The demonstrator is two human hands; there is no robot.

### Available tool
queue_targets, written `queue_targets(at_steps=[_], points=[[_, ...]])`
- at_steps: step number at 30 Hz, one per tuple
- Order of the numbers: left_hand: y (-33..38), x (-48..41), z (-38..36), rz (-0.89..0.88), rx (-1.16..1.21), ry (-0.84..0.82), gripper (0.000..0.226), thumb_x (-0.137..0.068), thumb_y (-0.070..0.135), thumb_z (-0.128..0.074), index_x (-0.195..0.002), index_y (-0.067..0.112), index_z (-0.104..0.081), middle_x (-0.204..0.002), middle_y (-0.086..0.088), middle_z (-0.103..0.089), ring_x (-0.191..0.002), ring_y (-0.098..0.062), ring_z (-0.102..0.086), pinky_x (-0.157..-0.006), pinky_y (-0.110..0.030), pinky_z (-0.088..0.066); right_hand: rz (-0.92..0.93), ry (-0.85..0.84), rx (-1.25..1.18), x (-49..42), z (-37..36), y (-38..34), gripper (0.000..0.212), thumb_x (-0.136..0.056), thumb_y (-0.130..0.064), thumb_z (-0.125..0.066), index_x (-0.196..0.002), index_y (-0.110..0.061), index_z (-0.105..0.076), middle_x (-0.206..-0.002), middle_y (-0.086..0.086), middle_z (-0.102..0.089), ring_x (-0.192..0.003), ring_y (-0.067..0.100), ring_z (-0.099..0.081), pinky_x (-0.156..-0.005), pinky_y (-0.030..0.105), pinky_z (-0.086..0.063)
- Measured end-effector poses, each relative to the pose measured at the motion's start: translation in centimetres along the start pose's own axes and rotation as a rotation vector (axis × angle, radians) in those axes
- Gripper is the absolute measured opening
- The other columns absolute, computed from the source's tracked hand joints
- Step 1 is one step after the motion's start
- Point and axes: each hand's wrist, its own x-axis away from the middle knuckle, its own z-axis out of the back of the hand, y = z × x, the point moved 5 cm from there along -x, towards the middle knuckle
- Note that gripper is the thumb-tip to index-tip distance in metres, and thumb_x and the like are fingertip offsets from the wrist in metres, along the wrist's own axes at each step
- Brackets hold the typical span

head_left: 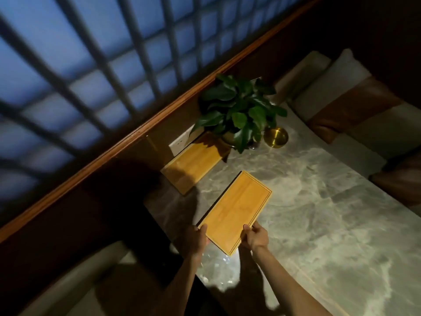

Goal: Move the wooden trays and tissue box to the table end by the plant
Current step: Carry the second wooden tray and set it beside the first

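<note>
I hold a light wooden tray above the marble table, its long side pointing toward the plant. My left hand grips the tray's near left corner and my right hand grips its near right edge. A second wooden tray lies flat at the table's far end, partly under the leaves of the potted plant. No tissue box is in view.
A brass bowl stands right of the plant. A white wall socket sits behind the far tray. Cushioned benches run along the right side, and a light seat is at lower left. A wooden ledge and gridded window line the wall.
</note>
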Motion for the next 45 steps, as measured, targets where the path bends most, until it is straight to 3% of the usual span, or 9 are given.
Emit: queue_targets(at_steps=[4, 7, 9, 14, 19, 23, 29, 38, 45], points=[[1.9, -1.7, 2.0, -0.065, -0.407, 0.152, 0.046, -0.089, 0.039, -0.063, -0.1, -0.006, -0.066, -0.101, -0.023, -0.073, -0.095, -0.033, -0.071, -0.081, -0.042, -0.059, 0.036, 0.075, 0.168, -0.5, -2.5, -0.7, 0.018, -0.099, -0.011, -0.055, -0.108, 0.0, -0.066, -0.091, 0.023, -0.074, -0.087, 0.036, -0.072, -0.082, 0.044, -0.058], [2.8, -3.3, 2.0, -0.056, -0.588, 0.084, 0.05, -0.089, 0.044, -0.061, -0.1, -0.004, -0.069, -0.101, -0.019, -0.075, -0.097, -0.03, -0.071, -0.082, -0.039, -0.059, 0.084, 0.192, 0.327, -0.7, -2.9, -1.8, 0.013, -0.094, -0.01, -0.06, -0.098, -0.001, -0.069, -0.083, 0.013, -0.07, -0.09, 0.036, -0.071, -0.078, 0.035, -0.052], [3.3, -4.2, 2.0, -0.052, -0.607, 0.05, 0.05, -0.09, 0.044, -0.06, -0.102, -0.003, -0.069, -0.103, -0.019, -0.075, -0.096, -0.03, -0.072, -0.083, -0.038, -0.059, 0.094, 0.237, 0.391, -1.0, -3.3, -2.4, 0.012, -0.092, -0.01, -0.06, -0.094, -0.002, -0.068, -0.086, 0.015, -0.07, -0.09, 0.036, -0.069, -0.079, 0.038, -0.053], [6.0, -5.3, 2.7, -0.172, -0.811, 0.126, 0.043, -0.096, 0.044, -0.049, -0.1, 0.005, -0.067, -0.102, -0.012, -0.073, -0.095, -0.024, -0.069, -0.076, -0.033, -0.056, 0.201, 0.234, 0.591, -1.3, -4.9, -4.5, 0.024, -0.094, -0.011, -0.056, -0.117, -0.005, -0.058, -0.111, 0.018, -0.063, -0.103, 0.036, -0.064, -0.088, 0.039, -0.051], [7.0, -7.7, 3.8, -0.162, -0.649, 0.135, 0.045, -0.096, 0.041, -0.05, -0.094, 0.002, -0.07, -0.097, -0.016, -0.074, -0.092, -0.027, -0.069, -0.077, -0.036, -0.058, 0.242, 0.133, 0.615, -2.3, -6.3, -6.7, 0.03, -0.092, -0.012, -0.06, -0.121, -0.008, -0.055, -0.117, 0.016, -0.06, -0.108, 0.034, -0.061, -0.088, 0.039, -0.051], [7.4, -9.3, 5.1, -0.174, -0.513, 0.186, 0.045, -0.093, 0.041, -0.054, -0.091, -0.003, -0.068, -0.097, -0.02, -0.072, -0.092, -0.029, -0.068, -0.079, -0.044, -0.058, 0.265, 0.069, 0.679, -2.9, -7.5, -7.7, 0.048, -0.094, -0.02, -0.059, -0.139, -0.011, -0.046, -0.127, 0.014, -0.055, -0.119, 0.032, -0.056, -0.099, 0.041, -0.05], [8.3, -9.6, 5.2, -0.236, -0.571, 0.193, 0.038, -0.095, 0.036, -0.053, -0.102, -0.001, -0.063, -0.11, -0.017, -0.066, -0.103, -0.029, -0.061, -0.081, -0.038, -0.05, 0.225, 0.077, 0.743, -3.7, -8.4, -7.4, 0.056, -0.096, -0.017, -0.053, -0.148, -0.009, -0.034, -0.133, 0.019, -0.048, -0.124, 0.035, -0.048, -0.101, 0.043, -0.048], [8.1, -10.4, 5.4, -0.284, -0.674, 0.203, 0.04, -0.095, 0.047, -0.048, -0.085, 0.011, -0.062, -0.091, -0.008, -0.068, -0.078, -0.016, -0.055, -0.065, -0.028, -0.037, 0.19, 0.095, 0.75, -4.2, -8.1, -6.7, 0.069, -0.098, -0.014, -0.052, -0.157, -0.022, -0.017, -0.156, 0.015, -0.023, -0.14, 0.041, -0.027, -0.113, 0.05, -0.038], [8.1, -9.8, 5.2, -0.249, -0.553, 0.215, 0.034, -0.094, 0.042, -0.054, -0.076, 0.013, -0.058, -0.087, -0.011, -0.067, -0.086, -0.026, -0.062, -0.073, -0.033, -0.045, 0.184, 0.102, 0.746, -4.4, -8.1, -6.4, 0.065, -0.1, -0.023, -0.05, -0.156, -0.027, -0.018, -0.156, 0.014, -0.022, -0.139, 0.041, -0.026, -0.112, 0.049, -0.035]])
